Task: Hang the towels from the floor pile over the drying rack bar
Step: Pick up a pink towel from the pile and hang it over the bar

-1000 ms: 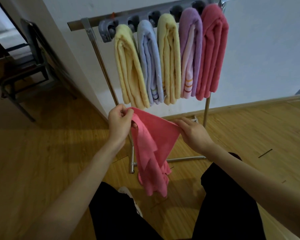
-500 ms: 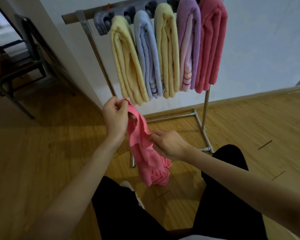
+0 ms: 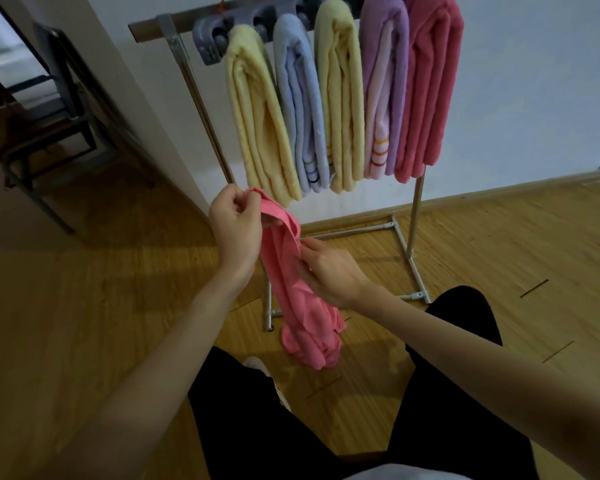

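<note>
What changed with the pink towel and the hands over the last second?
The right hand let go of the far corner, moved in toward the left and now holds the pink towel midway, so the spread cloth hangs bunched. The left hand still pinches the top corner. The five towels on the drying rack are unchanged.

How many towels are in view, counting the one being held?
6. Five hang on the rack bar, left to right: yellow, blue, yellow, purple, pink. One pink towel is held by the left hand and right hand. More may hang beyond the frame.
</note>
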